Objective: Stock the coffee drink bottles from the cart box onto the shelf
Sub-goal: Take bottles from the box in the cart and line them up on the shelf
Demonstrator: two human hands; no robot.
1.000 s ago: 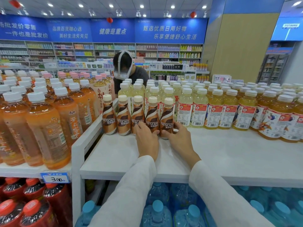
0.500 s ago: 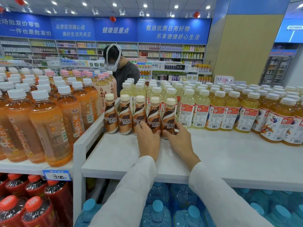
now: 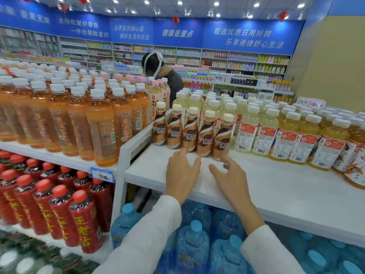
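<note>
Where the sleeves come in from the bottom edge, blue-capped jugs are seen packed under the shelf, whose white front lip runs up to the right. Bare board is left open from that lip back to the drinks, widest towards the right. Over this strip the left hand and right hand are held side by side, fingers loosely spread and nothing gripped; whether the left fingertips touch a bottle cannot be told. Just beyond them five coffee bottles are stood upright in a slanting row, touching one another. They are bounded on the left by a white rail and on the right by yellow bottles. Past the rail, tea bottles are massed above a price tag and red bottles. Behind the drinks a person is bent forward, and farther shelving is lined under a blue banner.
</note>
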